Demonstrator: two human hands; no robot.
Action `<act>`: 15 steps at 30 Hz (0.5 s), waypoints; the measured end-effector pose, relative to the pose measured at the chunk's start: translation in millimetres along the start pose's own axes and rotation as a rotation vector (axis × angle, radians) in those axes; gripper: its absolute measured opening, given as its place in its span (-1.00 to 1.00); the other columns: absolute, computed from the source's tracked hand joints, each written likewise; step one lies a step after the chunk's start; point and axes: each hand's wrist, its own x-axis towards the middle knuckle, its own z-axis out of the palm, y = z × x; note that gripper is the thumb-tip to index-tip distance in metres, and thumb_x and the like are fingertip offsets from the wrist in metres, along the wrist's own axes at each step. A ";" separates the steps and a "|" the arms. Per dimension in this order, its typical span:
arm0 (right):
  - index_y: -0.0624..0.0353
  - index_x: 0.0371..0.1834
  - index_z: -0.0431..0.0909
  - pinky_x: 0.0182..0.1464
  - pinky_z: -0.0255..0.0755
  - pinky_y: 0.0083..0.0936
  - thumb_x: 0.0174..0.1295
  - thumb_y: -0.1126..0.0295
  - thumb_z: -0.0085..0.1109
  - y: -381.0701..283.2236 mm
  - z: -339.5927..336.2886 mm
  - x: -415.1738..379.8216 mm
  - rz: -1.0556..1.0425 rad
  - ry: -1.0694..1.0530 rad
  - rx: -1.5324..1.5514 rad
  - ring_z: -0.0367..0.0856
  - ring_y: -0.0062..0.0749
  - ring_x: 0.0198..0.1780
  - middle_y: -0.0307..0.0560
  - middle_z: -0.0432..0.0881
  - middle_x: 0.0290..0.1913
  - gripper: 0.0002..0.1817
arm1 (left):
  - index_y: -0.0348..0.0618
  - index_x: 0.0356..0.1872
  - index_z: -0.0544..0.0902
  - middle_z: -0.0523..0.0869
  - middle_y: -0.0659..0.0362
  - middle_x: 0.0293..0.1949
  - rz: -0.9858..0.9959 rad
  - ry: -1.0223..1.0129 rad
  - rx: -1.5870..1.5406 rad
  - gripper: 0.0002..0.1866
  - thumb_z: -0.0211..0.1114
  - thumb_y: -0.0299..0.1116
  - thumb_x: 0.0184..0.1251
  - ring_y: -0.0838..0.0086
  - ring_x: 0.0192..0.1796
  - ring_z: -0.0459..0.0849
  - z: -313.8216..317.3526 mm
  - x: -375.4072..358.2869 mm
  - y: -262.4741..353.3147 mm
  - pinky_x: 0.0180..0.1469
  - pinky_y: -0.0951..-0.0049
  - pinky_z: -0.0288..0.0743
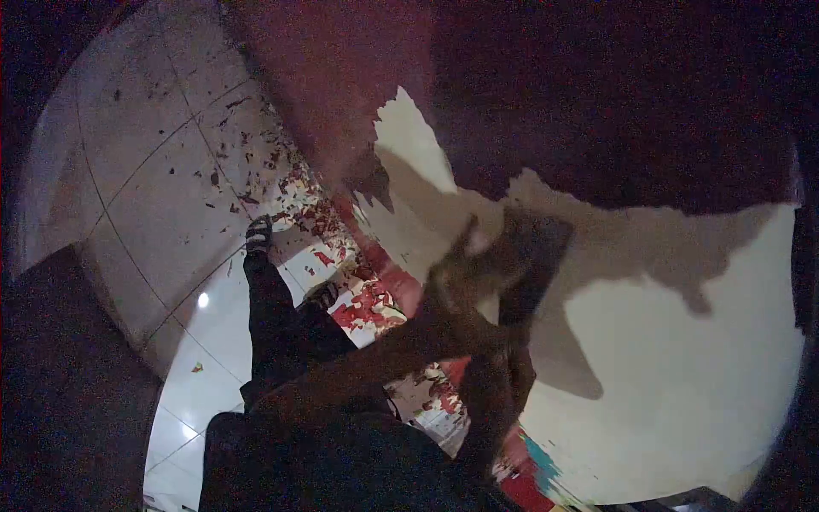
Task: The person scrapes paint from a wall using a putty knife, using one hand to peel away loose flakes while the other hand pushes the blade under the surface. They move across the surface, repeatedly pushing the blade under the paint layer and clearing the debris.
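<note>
The dark flat piece (539, 254) is up in front of the wall (665, 358), tilted, its broad end upward; blur and dim light hide its exact kind and whether it touches the surface. It looks stiff and fairly light, likely easy to steer but apt to twist if held loosely, so the narrower lower end seems the best place to grip. It lies just above the right hand (514, 352), which appears closed around that lower end, and just beside the left hand (465, 277), whose fingers are too blurred to tell whether they grip it or only rest near it. Around them, the dark red covering (597, 102) ends in a ragged edge over the pale wall, with shadows cast across it. Beneath, red and dark flakes (371, 305) lie scattered on the tiled floor (145, 205), around the person's feet (258, 235).
</note>
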 end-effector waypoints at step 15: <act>0.35 -0.14 0.48 -0.42 0.34 -0.60 0.23 0.29 0.06 -20.6 21.3 12.9 -0.221 0.005 -0.439 0.43 -0.54 -0.51 -0.21 0.54 -0.44 -0.69 | -0.22 0.14 0.43 0.47 0.08 0.16 0.062 0.081 0.144 -0.22 0.31 0.12 -0.06 0.29 0.26 0.38 -21.1 17.4 -11.6 0.38 -0.03 -0.10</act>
